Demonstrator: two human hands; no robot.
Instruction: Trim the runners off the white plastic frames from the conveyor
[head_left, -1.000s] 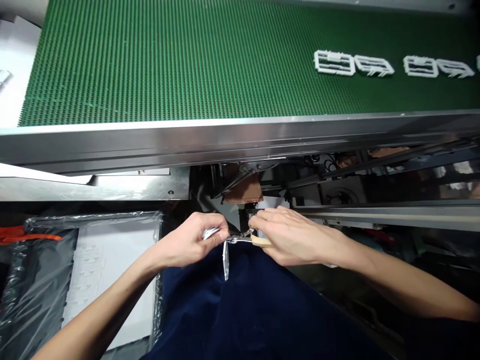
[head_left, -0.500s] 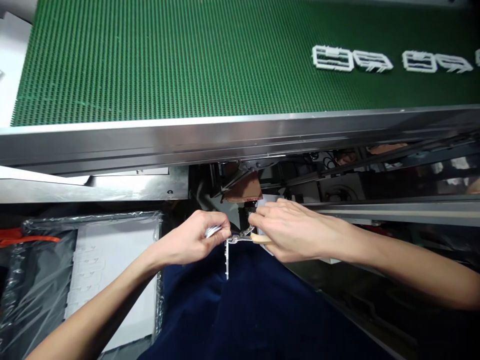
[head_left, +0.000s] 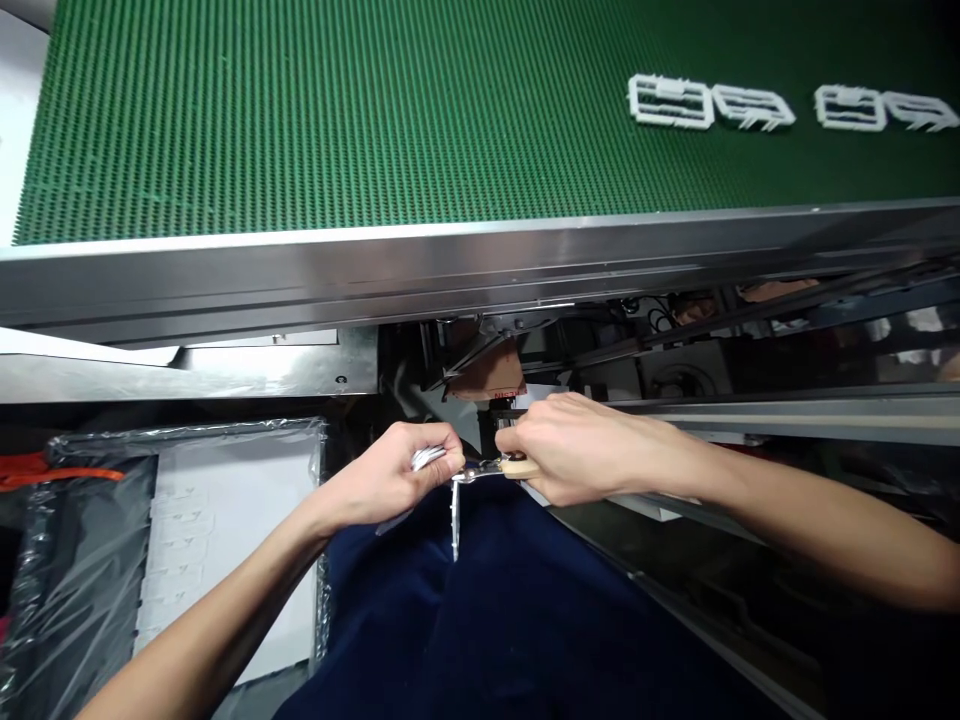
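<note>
My left hand [head_left: 397,472] is closed in a pinch on white plastic parts [head_left: 429,457], partly hidden by the fingers. From its fingertips a thin white plastic strip [head_left: 455,520] with small teeth hangs down. My right hand [head_left: 574,448] is wrapped round a pair of nippers with beige handles [head_left: 519,468]. The metal jaws point left and touch the upper end of the strip, close to my left fingertips. Whether the jaws have closed fully is too small to tell.
A green ribbed conveyor belt [head_left: 337,120] with a metal edge [head_left: 420,265] runs across the front, carrying white plastic frames [head_left: 670,102] at right. To the left, white flat parts [head_left: 247,540] lie in a tray lined with clear plastic [head_left: 90,560]. Below the belt is a brown cardboard piece [head_left: 491,372].
My right hand has squeezed the nippers' handles closer together and risen slightly. My left hand stays almost in place. On the belt, the white frames appear slightly farther right.
</note>
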